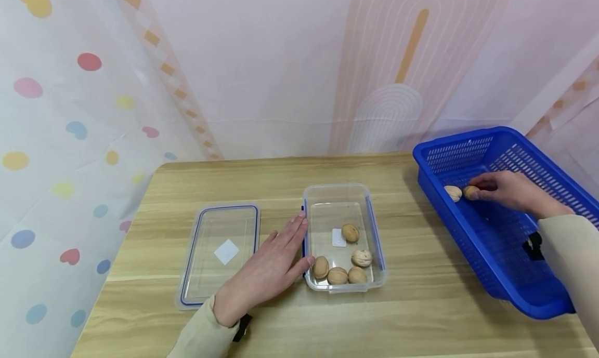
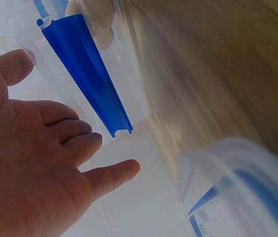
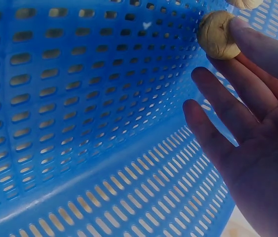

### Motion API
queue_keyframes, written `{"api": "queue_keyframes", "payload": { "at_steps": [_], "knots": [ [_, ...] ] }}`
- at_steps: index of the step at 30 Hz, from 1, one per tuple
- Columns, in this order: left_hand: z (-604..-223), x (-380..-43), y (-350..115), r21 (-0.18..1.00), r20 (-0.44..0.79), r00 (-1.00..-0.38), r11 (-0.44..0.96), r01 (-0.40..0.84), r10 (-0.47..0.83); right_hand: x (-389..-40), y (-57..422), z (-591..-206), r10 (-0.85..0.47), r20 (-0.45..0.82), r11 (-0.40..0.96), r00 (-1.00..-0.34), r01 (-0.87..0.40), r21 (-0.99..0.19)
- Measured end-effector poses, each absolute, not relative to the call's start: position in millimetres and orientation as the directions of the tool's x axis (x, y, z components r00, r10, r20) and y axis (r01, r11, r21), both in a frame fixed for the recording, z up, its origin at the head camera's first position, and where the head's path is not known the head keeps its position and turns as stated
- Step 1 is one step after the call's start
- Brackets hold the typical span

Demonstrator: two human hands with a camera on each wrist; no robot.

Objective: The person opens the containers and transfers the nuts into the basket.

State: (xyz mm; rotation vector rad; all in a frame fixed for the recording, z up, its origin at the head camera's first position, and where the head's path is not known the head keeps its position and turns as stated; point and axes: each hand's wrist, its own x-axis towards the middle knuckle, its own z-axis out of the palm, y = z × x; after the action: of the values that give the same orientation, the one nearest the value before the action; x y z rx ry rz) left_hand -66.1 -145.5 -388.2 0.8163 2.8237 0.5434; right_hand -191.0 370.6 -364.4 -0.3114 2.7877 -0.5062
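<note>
My right hand [image 1: 512, 193] reaches into a blue perforated basket [image 1: 489, 259] and pinches a walnut [image 3: 217, 37] between thumb and fingers. Another walnut [image 1: 453, 193] lies right beside it, against the basket wall. With extended fingers, my left hand [image 1: 264, 269] touches the left side of a clear plastic container [image 1: 327, 212]. In the left wrist view, a blue clasp [image 2: 87, 71] on the container's side hangs in front of those fingers. Several walnuts [image 1: 338, 276] sit in the container, mostly toward its near end.
A clear lid [image 1: 206, 277] with a blue seal lies flat on the wooden table [image 1: 412, 316], left of the container. Behind the table hangs a patterned cloth [image 1: 262, 62]. The basket stands at the table's right side.
</note>
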Motion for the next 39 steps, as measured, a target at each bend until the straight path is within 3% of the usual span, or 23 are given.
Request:
{"api": "queue_keyframes", "payload": {
  "at_steps": [21,32,39],
  "knots": [
    [-389,-68,-146,0.403,-0.034,-0.842,0.778,0.482,0.538,-189,375,-360,-0.308,-0.323,0.900,-0.895,-0.164,-0.405],
    [-388,-71,-145,0.405,-0.028,-0.837,0.772,0.490,0.546,-173,365,-319,-0.270,-0.267,0.932,-0.925,-0.181,-0.314],
    [-387,-69,-147,0.408,-0.039,-0.839,0.775,0.483,0.543,-150,346,-294,-0.247,-0.137,0.940,-0.959,-0.202,-0.275]
  ]
}}
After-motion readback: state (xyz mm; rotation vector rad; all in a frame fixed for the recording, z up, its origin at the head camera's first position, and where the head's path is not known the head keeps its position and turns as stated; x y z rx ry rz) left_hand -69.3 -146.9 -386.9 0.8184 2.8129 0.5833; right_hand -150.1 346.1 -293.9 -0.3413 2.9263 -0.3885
